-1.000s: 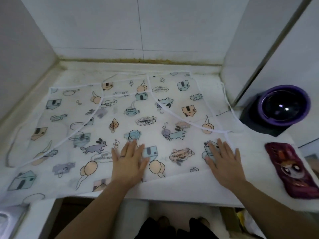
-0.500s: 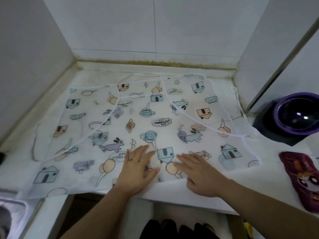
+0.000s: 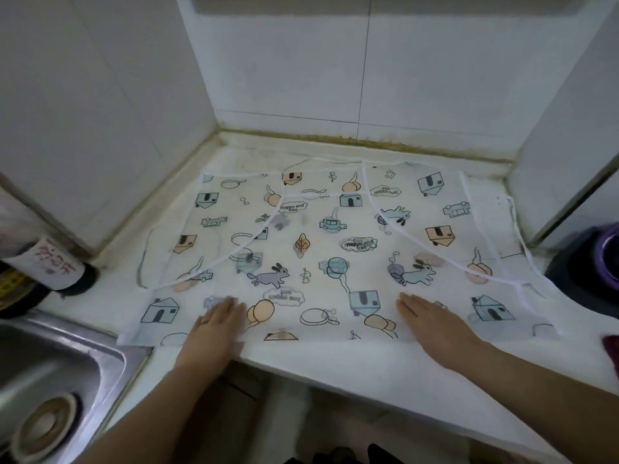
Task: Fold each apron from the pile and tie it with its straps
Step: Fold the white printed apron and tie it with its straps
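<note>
A thin white apron [image 3: 335, 249] printed with houses, rabbits and balloons lies spread flat on the white counter [image 3: 335, 366], its side flaps folded inward over the middle. Thin white straps [image 3: 512, 236] trail along its right edge and another loops at the left [image 3: 142, 262]. My left hand [image 3: 214, 326] lies flat, fingers straight, on the apron's near left part. Fingers straight too, my right hand [image 3: 432, 323] presses flat on the near right part. Both hands hold nothing.
A steel sink [image 3: 50, 373] sits at the near left. A dark bottle with a white label [image 3: 50, 266] stands beside it against the wall. A purple-rimmed appliance [image 3: 599, 259] stands at the right, with a dark red phone case edge [image 3: 611, 353] nearby. Tiled walls enclose the corner.
Both hands slid apart along the apron's near edge, the left hand leftward and the right hand rightward. The camera view shifted left, bringing the sink and bottle into sight.
</note>
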`<state>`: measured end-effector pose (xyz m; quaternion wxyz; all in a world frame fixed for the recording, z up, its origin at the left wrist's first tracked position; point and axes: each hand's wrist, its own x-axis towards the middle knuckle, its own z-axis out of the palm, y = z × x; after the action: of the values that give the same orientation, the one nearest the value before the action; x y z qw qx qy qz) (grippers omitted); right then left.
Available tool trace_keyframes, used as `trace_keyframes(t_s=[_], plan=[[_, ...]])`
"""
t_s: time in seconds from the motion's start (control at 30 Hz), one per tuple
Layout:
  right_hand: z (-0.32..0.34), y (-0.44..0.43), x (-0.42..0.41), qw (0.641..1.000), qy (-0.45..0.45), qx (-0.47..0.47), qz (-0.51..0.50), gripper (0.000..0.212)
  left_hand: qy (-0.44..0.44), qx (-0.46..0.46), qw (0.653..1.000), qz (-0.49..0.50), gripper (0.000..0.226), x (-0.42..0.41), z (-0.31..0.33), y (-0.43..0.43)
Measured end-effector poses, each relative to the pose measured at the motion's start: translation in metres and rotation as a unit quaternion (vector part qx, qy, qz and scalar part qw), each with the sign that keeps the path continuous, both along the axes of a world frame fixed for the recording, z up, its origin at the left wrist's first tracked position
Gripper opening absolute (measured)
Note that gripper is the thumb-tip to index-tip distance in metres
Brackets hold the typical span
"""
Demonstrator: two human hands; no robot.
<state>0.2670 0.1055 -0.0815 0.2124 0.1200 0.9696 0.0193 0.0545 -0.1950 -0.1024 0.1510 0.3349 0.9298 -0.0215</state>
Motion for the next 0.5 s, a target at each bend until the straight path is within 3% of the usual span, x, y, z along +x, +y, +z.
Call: trace_keyframes(t_s=[0.1, 0.2, 0.27, 0.37, 0.43, 0.5], plan=[[0.015, 0.01, -0.012, 0.997, -0.08, 0.002, -0.015, 0.059, -0.04, -0.055, 0.998, 0.013, 0.064, -0.012, 0.02, -0.006], [0.048, 0.019, -0.034, 0.973, -0.216, -0.06, -0.048, 0.032, -0.14, -0.161, 0.977, 0.007, 0.048, -0.028, 0.057, 0.009], [0.075, 0.024, -0.044, 0.942, -0.313, -0.09, -0.075, 0.011, -0.225, -0.239, 0.944, 0.02, 0.035, -0.034, 0.091, 0.02], [0.099, 0.032, -0.05, 0.902, -0.393, -0.139, -0.114, 0.022, -0.343, -0.31, 0.886, 0.034, 0.035, -0.036, 0.132, 0.029], [0.105, 0.034, -0.051, 0.898, -0.401, -0.142, -0.115, 0.007, -0.346, -0.342, 0.874, 0.015, 0.04, -0.041, 0.141, 0.033], [0.11, 0.038, -0.057, 0.894, -0.408, -0.143, -0.115, 0.027, -0.298, -0.365, 0.882, 0.011, 0.047, -0.048, 0.142, 0.041]])
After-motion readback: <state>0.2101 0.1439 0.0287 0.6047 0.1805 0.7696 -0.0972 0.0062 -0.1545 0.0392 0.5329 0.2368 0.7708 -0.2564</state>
